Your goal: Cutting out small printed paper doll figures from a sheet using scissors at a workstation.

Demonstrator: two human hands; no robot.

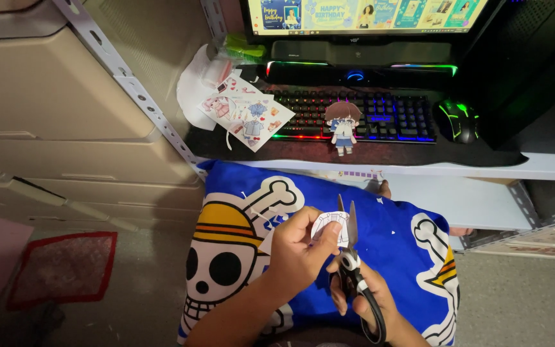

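My left hand (297,247) pinches a small white paper cut-out (329,225) over a blue pillow (380,238) on my lap. My right hand (361,299) grips black-handled scissors (352,257), blades pointing up and slightly apart, right beside the paper's edge. A paper doll figure (343,126) with brown hair stands against the keyboard (354,115) on the desk. A printed sheet of doll clothes (246,110) lies on the desk at the left.
A lit monitor (364,14) and soundbar (361,53) stand behind the keyboard, a glowing mouse (458,119) to its right. A perforated metal shelf post (130,83) and beige drawers (52,109) stand left. A red mat (65,266) lies on the floor.
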